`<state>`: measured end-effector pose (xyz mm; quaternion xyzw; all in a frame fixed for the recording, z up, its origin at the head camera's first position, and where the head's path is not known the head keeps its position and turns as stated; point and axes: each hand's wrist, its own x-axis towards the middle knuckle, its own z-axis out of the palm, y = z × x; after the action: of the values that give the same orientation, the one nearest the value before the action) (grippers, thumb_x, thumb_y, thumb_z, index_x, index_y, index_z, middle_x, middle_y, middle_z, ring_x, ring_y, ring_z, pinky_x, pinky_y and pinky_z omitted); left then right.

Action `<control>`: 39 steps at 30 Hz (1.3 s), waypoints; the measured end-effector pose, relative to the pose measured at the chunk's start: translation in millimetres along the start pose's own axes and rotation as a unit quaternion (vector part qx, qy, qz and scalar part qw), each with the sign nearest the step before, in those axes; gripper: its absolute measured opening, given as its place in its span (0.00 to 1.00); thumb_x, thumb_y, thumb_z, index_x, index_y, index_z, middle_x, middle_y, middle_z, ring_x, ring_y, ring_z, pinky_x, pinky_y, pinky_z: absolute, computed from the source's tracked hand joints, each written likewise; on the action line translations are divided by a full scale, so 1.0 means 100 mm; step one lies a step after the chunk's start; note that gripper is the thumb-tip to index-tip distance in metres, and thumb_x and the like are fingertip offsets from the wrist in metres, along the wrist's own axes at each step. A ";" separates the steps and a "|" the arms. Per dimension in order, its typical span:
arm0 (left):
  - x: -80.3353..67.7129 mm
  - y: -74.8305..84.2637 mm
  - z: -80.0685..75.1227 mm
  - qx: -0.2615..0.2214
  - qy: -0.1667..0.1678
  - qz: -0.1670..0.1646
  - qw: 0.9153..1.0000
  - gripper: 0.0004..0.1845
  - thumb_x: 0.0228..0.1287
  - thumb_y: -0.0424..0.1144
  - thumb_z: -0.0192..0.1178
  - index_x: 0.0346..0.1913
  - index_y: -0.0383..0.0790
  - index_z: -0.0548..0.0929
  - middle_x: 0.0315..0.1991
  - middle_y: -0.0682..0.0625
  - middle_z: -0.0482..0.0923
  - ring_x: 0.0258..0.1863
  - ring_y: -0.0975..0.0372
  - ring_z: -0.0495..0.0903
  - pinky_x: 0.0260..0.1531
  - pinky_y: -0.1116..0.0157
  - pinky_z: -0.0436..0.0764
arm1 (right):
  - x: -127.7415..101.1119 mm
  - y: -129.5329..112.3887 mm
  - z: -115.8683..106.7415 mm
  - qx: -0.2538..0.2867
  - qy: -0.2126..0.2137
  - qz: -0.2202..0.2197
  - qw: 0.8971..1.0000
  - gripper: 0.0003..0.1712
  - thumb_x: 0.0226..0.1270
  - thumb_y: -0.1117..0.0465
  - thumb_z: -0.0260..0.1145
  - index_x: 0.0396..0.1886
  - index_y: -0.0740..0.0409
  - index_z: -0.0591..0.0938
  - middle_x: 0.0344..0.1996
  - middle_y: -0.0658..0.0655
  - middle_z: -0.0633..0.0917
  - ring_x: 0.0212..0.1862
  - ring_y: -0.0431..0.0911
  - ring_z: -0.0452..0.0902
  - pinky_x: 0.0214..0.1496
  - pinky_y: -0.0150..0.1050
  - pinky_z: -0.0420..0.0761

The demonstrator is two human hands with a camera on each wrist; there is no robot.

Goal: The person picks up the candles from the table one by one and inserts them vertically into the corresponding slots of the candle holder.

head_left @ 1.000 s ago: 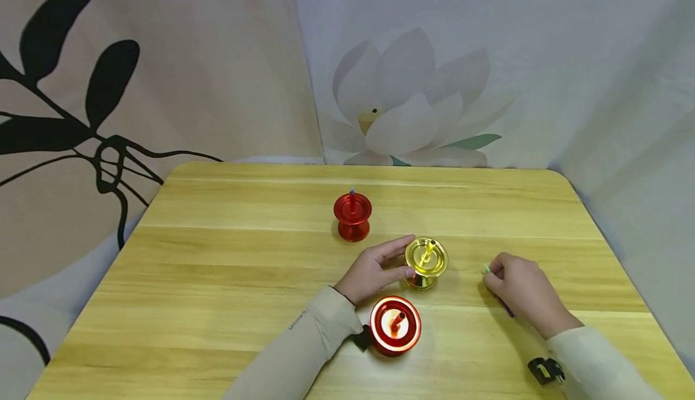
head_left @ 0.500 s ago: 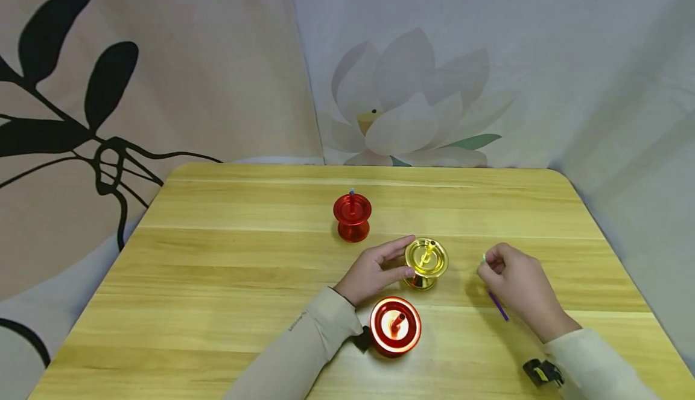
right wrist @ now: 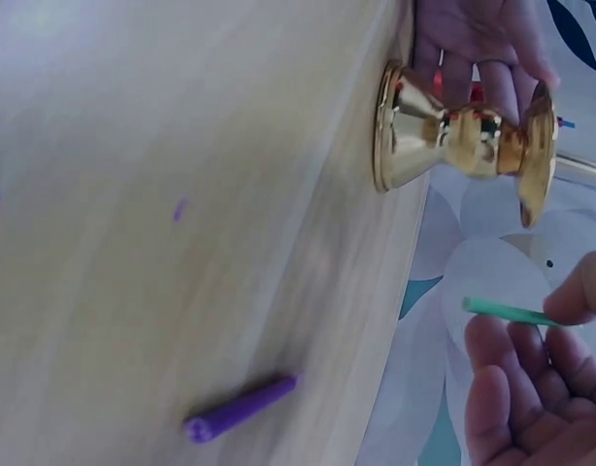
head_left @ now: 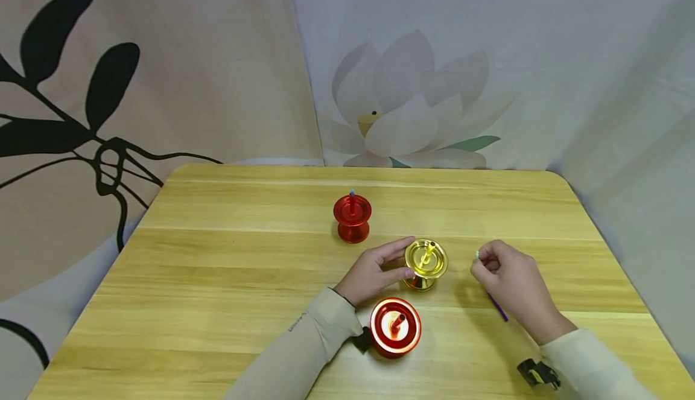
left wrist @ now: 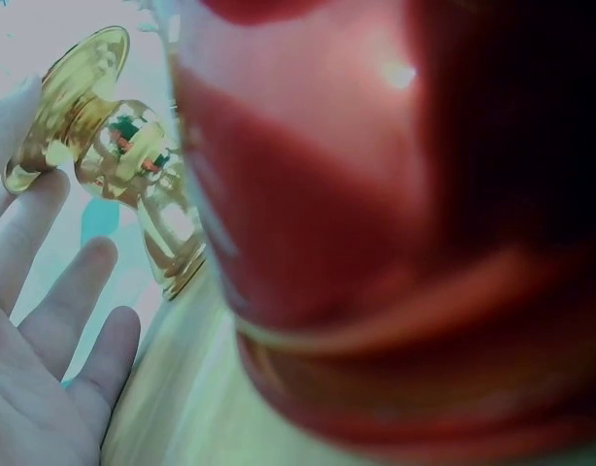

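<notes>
My left hand (head_left: 376,271) holds the shiny gold candle holder (head_left: 420,280) by its upper dish, thumb and forefinger on either side. The holder stands upright, with a narrow stem rising from its dish. To the right, above the table, my right hand (head_left: 518,279) pinches a thin green candle (right wrist: 507,311) between thumb and fingers. Only its pale tip shows in the head view. Under that hand lies a thin purple candle (right wrist: 242,408) on the wood. A red candle holder (head_left: 395,342) stands just in front of the left wrist.
Farther back on the wooden table (head_left: 244,255) stands another red candle holder (head_left: 353,231), with a small bluish tip on its stem. A black and yellow object (head_left: 536,373) shows at the right sleeve. Printed cloth (head_left: 217,74) hangs behind the table.
My right hand has moved up and left with the green candle, uncovering more of the purple one. The left hand and the holders have stayed in place.
</notes>
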<state>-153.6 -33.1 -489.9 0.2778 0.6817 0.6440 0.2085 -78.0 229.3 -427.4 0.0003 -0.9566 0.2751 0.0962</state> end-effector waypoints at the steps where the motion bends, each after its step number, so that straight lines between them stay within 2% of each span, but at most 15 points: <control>1: 0.00 0.00 0.00 0.000 -0.001 0.000 1.000 0.33 0.67 0.34 0.67 0.74 0.51 0.70 0.68 0.55 0.73 0.64 0.65 0.75 0.64 0.61 0.74 | 0.00 -0.01 0.00 0.001 0.005 -0.003 1.000 0.03 0.64 0.63 0.63 0.36 0.56 0.81 0.29 0.49 0.85 0.33 0.43 0.82 0.36 0.43 0.82; 10: 0.01 -0.01 0.00 0.003 -0.003 0.004 1.000 0.34 0.67 0.33 0.66 0.74 0.50 0.70 0.67 0.52 0.75 0.64 0.65 0.76 0.64 0.62 0.74 | -0.02 -0.12 0.00 0.029 0.030 -0.020 0.999 0.02 0.65 0.64 0.64 0.36 0.55 0.81 0.31 0.48 0.85 0.33 0.43 0.83 0.35 0.39 0.82; 19: 0.01 -0.02 0.00 -0.008 -0.007 0.010 1.000 0.33 0.67 0.33 0.66 0.74 0.49 0.70 0.65 0.51 0.77 0.64 0.60 0.76 0.64 0.59 0.74 | -0.02 -0.22 0.03 0.038 0.082 -0.052 0.995 0.05 0.61 0.68 0.66 0.33 0.54 0.80 0.27 0.47 0.85 0.30 0.43 0.82 0.32 0.37 0.82; 25: 0.02 -0.02 0.00 -0.012 -0.009 0.013 1.000 0.33 0.68 0.33 0.66 0.74 0.49 0.70 0.64 0.50 0.78 0.64 0.60 0.77 0.64 0.58 0.75 | -0.02 -0.28 0.01 0.054 0.063 -0.037 0.996 0.04 0.64 0.66 0.64 0.34 0.53 0.78 0.29 0.48 0.86 0.29 0.41 0.83 0.27 0.35 0.79; 29: 0.02 -0.03 0.00 -0.006 -0.011 0.012 1.000 0.33 0.67 0.33 0.66 0.74 0.50 0.69 0.64 0.51 0.78 0.63 0.63 0.77 0.63 0.58 0.75 | -0.02 -0.32 0.00 0.066 0.058 -0.035 0.995 0.04 0.65 0.66 0.63 0.35 0.53 0.77 0.27 0.48 0.86 0.28 0.39 0.82 0.23 0.33 0.75; 36: 0.01 -0.04 -0.01 -0.008 -0.009 0.012 1.000 0.33 0.68 0.34 0.65 0.74 0.50 0.69 0.64 0.50 0.78 0.62 0.64 0.77 0.63 0.60 0.75 | 0.01 -0.38 0.01 0.064 0.087 -0.078 0.991 0.06 0.62 0.69 0.63 0.34 0.54 0.77 0.27 0.48 0.85 0.28 0.38 0.80 0.27 0.34 0.79; 39: 0.01 -0.04 -0.01 -0.008 -0.008 0.010 1.000 0.33 0.68 0.34 0.66 0.74 0.51 0.69 0.64 0.51 0.78 0.62 0.64 0.77 0.63 0.61 0.75 | 0.04 -0.40 0.03 0.061 0.099 -0.094 0.989 0.06 0.61 0.70 0.63 0.33 0.55 0.77 0.27 0.47 0.84 0.28 0.38 0.79 0.29 0.30 0.80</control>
<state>-155.2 -33.4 -493.2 0.2883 0.6717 0.6493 0.2101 -80.2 193.9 -407.5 0.0684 -0.9194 0.3218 0.2157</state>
